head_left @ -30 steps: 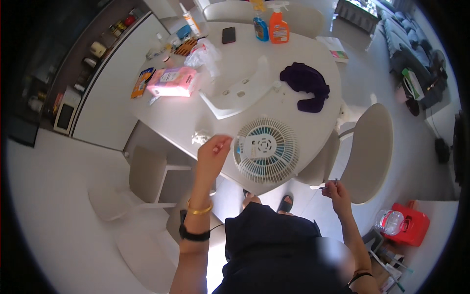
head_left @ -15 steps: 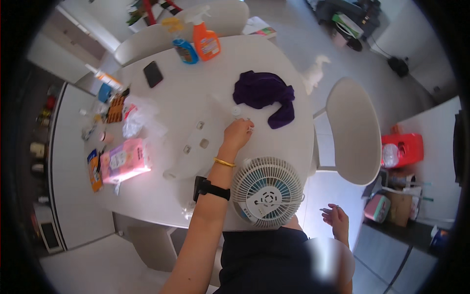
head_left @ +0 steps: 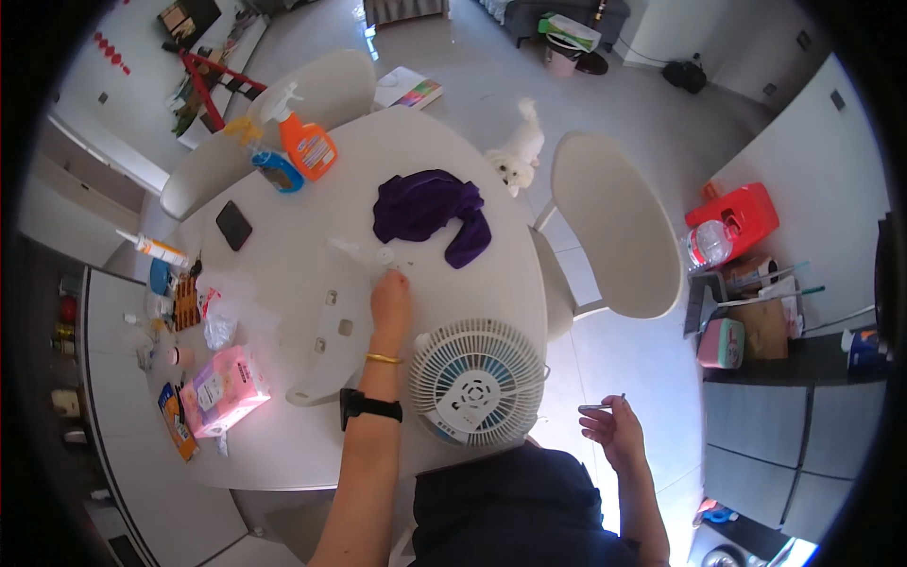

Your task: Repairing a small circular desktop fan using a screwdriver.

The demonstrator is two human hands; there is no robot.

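Observation:
My left hand, wearing a gold bangle and black wristband, reaches onto the white table with its fingers curled closed; anything in them is hidden. Just beyond it lie a small round white cap and tiny loose bits. To its left rests a flat white plastic fan stand with square holes. A white round fan, grille and back housing showing, sits near the table edge, right of my left forearm. Off the table at the right, my right hand pinches a slim grey tool, its kind unclear.
A purple cloth, two spray bottles and a phone lie farther back. Pink tissue packs are at the left. A chair flanks the table; a white dog stands beyond it.
The view has swung, so the table sits farther left and lower. My left hand remains by the small cap, its fingers more tucked in. The dog now faces the table.

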